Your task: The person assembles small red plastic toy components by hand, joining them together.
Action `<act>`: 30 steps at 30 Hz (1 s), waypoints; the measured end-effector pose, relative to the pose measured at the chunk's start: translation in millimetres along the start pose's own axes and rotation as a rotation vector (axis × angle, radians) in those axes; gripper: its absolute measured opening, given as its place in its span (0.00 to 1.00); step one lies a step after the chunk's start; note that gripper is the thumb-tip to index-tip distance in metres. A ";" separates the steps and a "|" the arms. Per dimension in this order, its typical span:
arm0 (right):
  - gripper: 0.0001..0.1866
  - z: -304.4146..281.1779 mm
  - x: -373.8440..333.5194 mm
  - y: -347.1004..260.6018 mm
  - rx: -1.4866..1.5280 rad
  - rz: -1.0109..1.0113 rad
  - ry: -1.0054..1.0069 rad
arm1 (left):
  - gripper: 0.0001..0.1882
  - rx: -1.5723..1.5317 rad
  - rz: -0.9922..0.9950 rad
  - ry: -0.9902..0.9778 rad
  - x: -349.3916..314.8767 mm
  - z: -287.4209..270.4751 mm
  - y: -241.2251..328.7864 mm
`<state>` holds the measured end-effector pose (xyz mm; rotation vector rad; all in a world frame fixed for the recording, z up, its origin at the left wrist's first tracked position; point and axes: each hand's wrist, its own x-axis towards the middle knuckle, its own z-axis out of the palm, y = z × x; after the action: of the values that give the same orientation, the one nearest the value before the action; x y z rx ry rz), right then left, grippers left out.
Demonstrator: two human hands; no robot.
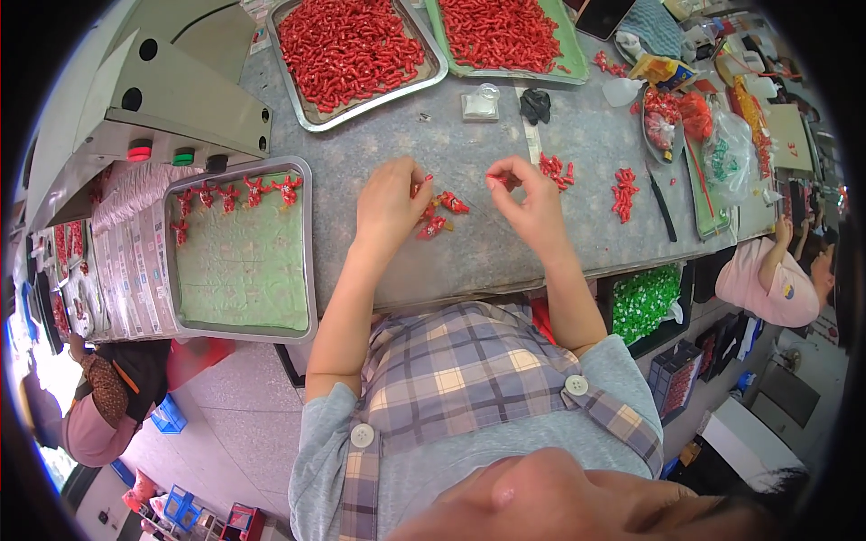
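Observation:
My left hand (pixel 392 206) is closed, its fingers curled over a small red part that mostly hides behind them. Beside those fingertips, two small red figures (pixel 451 203) with yellowish bits lie on the grey worktable (pixel 397 270). A short distance to the right, my right hand (pixel 534 206) makes a pinch, with a bit of red showing between thumb and fingers. Just past it sits a loose pile of small red parts (pixel 557 171), and a second red pile (pixel 624 195) lies farther right.
At left, a metal tray (pixel 308 243) with a green base holds several red figures along its far side. Two trays heaped with red parts (pixel 352 54) stand at the back. A grey machine (pixel 180 108) overhangs the left. A black-handled tool (pixel 666 212) lies at right; co-workers sit both sides.

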<state>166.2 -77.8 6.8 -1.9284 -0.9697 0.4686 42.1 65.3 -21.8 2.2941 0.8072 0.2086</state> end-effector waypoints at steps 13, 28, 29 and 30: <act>0.08 10.2 -15.0 -26.4 0.839 0.117 -0.148 | 0.16 -1.166 0.018 -0.100 -36.5 -11.3 26.9; 0.08 -0.2 -13.6 -37.9 -0.128 -0.555 0.051 | 0.07 -1.150 -0.079 -0.219 -44.4 -18.4 31.7; 0.08 -1.4 -13.2 -37.7 -0.130 -0.557 0.050 | 0.06 -1.189 -0.095 -0.236 -44.6 -19.2 33.4; 0.08 -2.4 -13.0 -37.6 -0.143 -0.593 0.045 | 0.06 -1.190 -0.094 -0.236 -44.4 -18.2 33.0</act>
<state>143.1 -78.4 39.3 -1.6532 -1.5037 0.0119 16.6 29.8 16.6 1.1265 0.4503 0.2695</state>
